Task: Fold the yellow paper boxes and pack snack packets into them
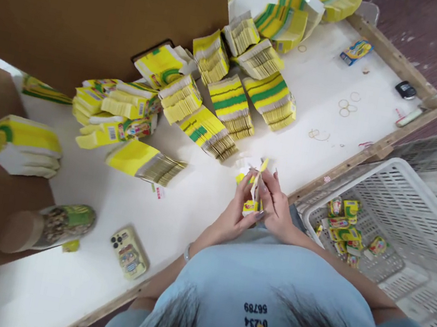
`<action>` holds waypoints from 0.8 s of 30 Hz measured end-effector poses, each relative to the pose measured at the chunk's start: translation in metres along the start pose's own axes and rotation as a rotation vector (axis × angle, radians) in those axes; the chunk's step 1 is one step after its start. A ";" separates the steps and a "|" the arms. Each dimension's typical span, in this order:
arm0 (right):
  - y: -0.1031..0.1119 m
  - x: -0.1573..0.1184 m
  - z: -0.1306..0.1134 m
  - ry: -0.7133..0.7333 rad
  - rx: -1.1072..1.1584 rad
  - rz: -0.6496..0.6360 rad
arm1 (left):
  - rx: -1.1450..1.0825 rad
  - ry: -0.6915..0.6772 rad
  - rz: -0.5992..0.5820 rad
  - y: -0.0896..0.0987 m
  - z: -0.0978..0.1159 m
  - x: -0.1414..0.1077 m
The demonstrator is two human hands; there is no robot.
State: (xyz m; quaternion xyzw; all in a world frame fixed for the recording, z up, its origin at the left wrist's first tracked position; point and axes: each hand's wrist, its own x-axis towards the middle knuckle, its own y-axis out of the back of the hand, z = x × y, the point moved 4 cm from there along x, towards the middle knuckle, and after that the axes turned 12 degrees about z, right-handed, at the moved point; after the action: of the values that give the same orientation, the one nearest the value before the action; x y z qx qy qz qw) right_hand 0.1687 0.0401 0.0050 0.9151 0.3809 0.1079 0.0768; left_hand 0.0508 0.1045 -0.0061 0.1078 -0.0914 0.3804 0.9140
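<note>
While my left fingers (245,184) and right fingers (270,187) pinch a small yellow-and-white carton (250,206) between them, near the edge of the counter (194,204), I judge light, even pressure along the folds best, since thin card could crease. Stacked flat cartons (229,100) lie beyond.

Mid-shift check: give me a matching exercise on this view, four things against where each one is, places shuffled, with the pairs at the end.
1. small carton
2. phone
3. black key fob
4. nearer white basket

A. by the far right corner of the table
B. beside the table, with small boxes inside
C. between the left hand and the right hand
D. on the table, near the jar

Pairs: 1-C, 2-D, 3-A, 4-B
</note>
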 end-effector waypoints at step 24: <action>-0.008 -0.018 0.011 -0.227 0.217 0.059 | 0.021 0.125 -0.028 -0.003 -0.006 -0.013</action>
State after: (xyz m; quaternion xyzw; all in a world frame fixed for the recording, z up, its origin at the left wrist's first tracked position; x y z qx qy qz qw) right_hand 0.1539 0.0319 -0.0104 0.9350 0.3523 -0.0358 0.0170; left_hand 0.0445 0.0957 -0.0158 0.0945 -0.0286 0.3746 0.9219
